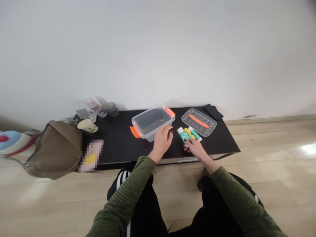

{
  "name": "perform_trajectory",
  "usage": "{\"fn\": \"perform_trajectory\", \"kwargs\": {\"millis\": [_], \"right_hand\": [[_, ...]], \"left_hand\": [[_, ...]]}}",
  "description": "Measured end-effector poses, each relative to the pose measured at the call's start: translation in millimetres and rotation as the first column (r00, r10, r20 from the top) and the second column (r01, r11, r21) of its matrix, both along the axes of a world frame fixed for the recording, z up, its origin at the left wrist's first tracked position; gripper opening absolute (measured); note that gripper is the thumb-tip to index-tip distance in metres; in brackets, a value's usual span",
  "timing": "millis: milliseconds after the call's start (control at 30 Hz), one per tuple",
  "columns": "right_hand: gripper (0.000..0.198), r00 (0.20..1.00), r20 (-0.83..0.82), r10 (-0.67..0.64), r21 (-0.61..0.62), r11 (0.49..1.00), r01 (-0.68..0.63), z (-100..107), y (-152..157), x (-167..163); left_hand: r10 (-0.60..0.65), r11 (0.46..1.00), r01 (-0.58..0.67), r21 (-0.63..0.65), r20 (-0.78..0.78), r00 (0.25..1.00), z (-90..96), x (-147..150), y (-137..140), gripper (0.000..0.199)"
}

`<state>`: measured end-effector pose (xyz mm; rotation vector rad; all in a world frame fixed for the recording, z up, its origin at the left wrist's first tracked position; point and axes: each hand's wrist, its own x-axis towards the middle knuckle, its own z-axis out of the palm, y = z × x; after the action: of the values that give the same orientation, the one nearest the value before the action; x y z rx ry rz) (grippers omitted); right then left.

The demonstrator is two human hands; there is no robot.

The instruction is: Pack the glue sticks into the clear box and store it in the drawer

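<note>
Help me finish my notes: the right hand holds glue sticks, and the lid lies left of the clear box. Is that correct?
Not quite: the head view shows the lid lying right of the clear box. The right hand does hold glue sticks.

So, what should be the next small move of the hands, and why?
Probably the right hand should carry the glue sticks toward the clear plastic box: it holds them, and the box stands open close by, its lid lying apart on the black tabletop.

Long green striped sleeves (125, 194) — with black trousers (146, 207), white stripes (123, 176) down the side.
</note>
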<state>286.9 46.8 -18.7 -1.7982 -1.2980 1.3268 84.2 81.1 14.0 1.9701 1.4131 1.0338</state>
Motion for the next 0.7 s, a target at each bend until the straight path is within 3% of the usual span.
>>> {"fn": "perform_trajectory", "kwargs": {"millis": [133, 233, 333, 500, 600, 700], "right_hand": [[0.020, 0.989, -0.125, -0.081, -0.018, 0.997, 0.079, -1.9, 5.1, -2.7], [0.023, 0.966, -0.190, -0.172, -0.001, 0.984, 0.175, 1.2, 6.4, -2.4], [0.030, 0.960, -0.204, -0.194, 0.126, 0.967, 0.222, 8.9, 3.3, 2.2], [0.039, 0.987, -0.035, -0.160, 0.403, 0.901, 0.160, 32.8, -7.8, 5.8], [0.038, 0.982, 0.102, -0.160, 0.487, 0.868, 0.091, 55.0, -12.2, -6.9], [0.033, 0.958, 0.283, -0.054, 0.504, 0.858, -0.100, 78.6, -12.0, -33.2]], "left_hand": [[0.252, 0.961, -0.201, 0.188, -0.310, 0.917, 14.6, -56.3, -0.2, 0.034], [0.262, 0.964, -0.216, 0.155, -0.410, 0.873, 8.7, -80.5, -1.5, 0.022], [0.221, 0.975, -0.193, 0.108, -0.435, 0.873, 4.0, -86.8, -12.8, 0.019], [0.161, 0.986, -0.120, 0.120, -0.443, 0.882, 5.5, -81.2, -45.0, 0.019], [0.140, 0.985, -0.079, 0.150, -0.455, 0.879, 6.5, -75.4, -63.6, 0.021], [0.165, 0.980, -0.096, 0.175, -0.446, 0.880, 9.5, -73.3, -77.3, 0.023]]}}
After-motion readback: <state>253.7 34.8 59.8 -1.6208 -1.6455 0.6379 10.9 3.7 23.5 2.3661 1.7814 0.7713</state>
